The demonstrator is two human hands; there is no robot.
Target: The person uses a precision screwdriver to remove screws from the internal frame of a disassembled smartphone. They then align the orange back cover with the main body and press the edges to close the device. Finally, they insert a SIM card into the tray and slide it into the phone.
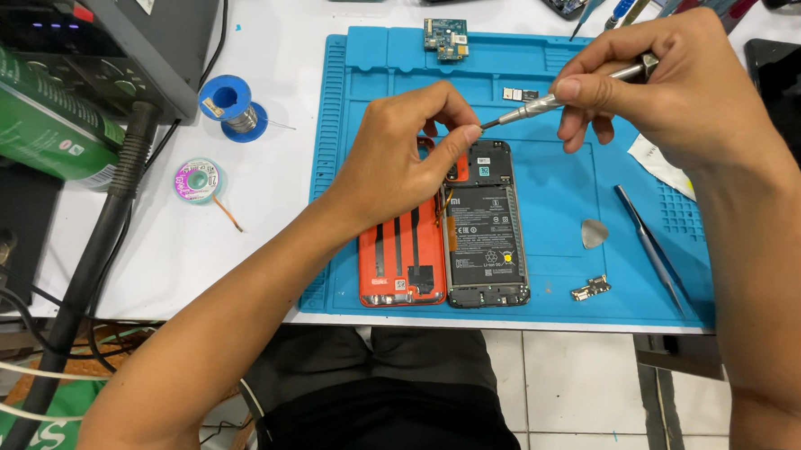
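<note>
Phone [489,224] lies opened up, black and battery-side up, near the front edge of the blue work mat [555,196], and its orange back cover [402,259] lies inner face up, touching its left side. I have my left hand [403,158] resting over the top of the cover and the phone's upper left corner, fingers curled, thumb and forefinger pinched close together at the tip of the screwdriver [564,88]; whether they hold anything small there I cannot tell. My right hand [668,84] grips the silver screwdriver by its shaft between thumb and fingers, the tool slanting down to the left so its dark tip meets my left fingertips just above the phone.

On the mat to the right I see tweezers [656,250], a grey triangular pick [595,233] and a small metal part [590,288]. 1 small circuit board [446,35] sits at the mat's far edge. Off the mat to the left, on the white table [267,183], stand a blue solder spool [229,103] and a smaller pink spool [199,178].
</note>
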